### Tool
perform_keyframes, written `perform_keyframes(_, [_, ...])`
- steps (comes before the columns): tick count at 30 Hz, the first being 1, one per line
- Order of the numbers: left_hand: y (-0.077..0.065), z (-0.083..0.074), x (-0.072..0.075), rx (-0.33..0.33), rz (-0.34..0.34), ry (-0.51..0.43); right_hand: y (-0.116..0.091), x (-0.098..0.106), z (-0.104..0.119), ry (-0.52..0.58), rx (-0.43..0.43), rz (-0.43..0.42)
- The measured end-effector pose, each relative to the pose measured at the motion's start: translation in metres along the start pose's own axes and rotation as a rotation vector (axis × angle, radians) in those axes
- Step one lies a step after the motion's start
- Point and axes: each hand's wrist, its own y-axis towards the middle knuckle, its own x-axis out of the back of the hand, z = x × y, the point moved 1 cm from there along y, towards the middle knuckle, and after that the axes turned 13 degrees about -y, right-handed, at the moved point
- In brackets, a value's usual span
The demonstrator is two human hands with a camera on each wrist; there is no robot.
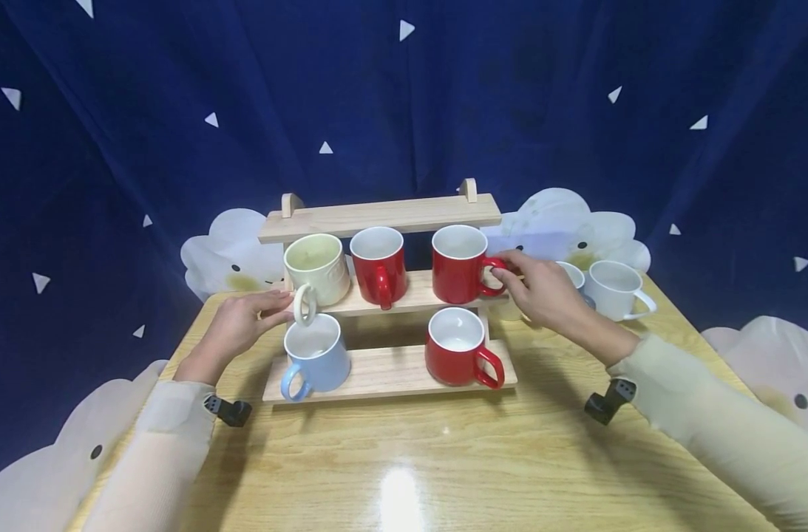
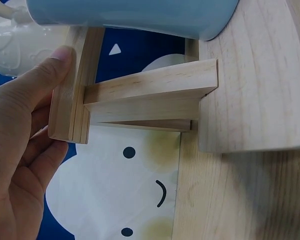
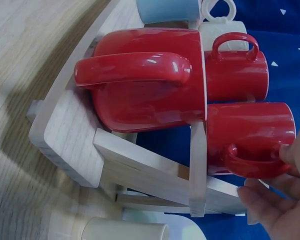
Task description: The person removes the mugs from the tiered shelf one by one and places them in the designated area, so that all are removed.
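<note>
A wooden tiered rack (image 1: 384, 382) stands on the table with mugs on its two lower shelves. My left hand (image 1: 240, 321) grips the left end of the middle shelf (image 2: 70, 107), thumb on one face and fingers on the other. Just beside it are a cream mug (image 1: 330, 284) and, one shelf lower, a light blue mug (image 1: 327, 366). With my right hand (image 1: 543, 292) I pinch the handle of a red mug (image 1: 453, 273) at the middle shelf's right end; its thumb (image 3: 288, 154) lies against the handle. Another red mug (image 1: 393, 273) sits mid-shelf.
A third red mug (image 1: 446, 362) occupies the bottom shelf's right side. Behind my right hand stand a white mug (image 1: 610, 292) and other mugs, partly hidden. The top shelf (image 1: 384, 214) bears no mugs. A dark blue curtain (image 1: 404, 96) hangs behind the table (image 1: 350, 458).
</note>
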Motion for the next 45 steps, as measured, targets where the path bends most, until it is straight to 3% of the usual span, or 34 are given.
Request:
perform_keyframes(12, [-0.0001,0.0000,-0.0010,0.001,0.005,-0.003,0.0029,0.0011,-0.0052,0.109,-0.021,0.061])
perform_keyframes(26, [-0.0003,0.0002,0.0001,0.007,0.007,0.005,0.0041,0.0074,-0.0019,0.144,-0.058,0.071])
perform_keyframes(37, [0.0000,0.0005,-0.0003,0.005,0.009,0.005,0.0038,0.0086,-0.0054,0.352,-0.156,0.137])
perform_keyframes(45, [0.0003,0.0005,0.0000,-0.013,0.002,0.014,0.0004,0.0094,-0.0096,0.439,-0.199,0.130])
